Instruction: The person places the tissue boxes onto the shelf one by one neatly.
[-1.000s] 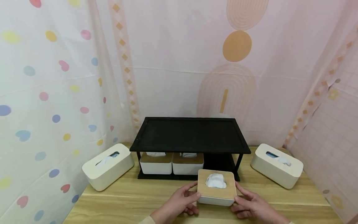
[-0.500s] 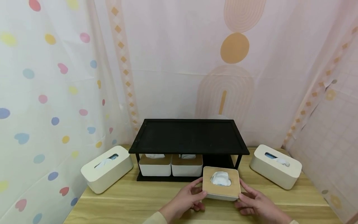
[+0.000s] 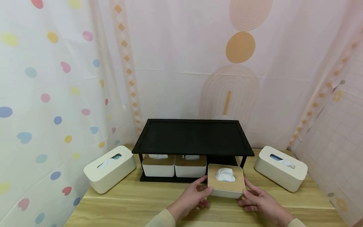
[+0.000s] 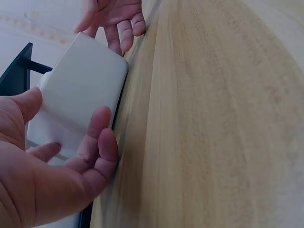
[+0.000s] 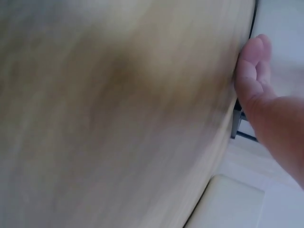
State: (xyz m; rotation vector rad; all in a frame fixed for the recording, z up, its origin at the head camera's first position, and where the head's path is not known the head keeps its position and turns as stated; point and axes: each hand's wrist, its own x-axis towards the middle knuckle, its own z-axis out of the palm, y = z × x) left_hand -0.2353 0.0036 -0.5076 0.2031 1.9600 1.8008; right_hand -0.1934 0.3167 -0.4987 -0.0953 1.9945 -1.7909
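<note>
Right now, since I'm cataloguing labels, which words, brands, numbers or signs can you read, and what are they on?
None can be read in any view.
Tissue box between the left hand and right hand: no readable text.
Long left box and long right box: blue shows in their slots, too small to tell if printed.
Black rack: none visible.
Curtain: only shapes.

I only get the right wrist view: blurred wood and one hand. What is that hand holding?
Observer: The right hand holds a tan-topped tissue box.
Visitor: All by itself?
Observer: No, the left hand grips the opposite side of it.
Visitor: And what's behind it?
Observer: The head view shows a black rack with two similar boxes side by side under its top.
</note>
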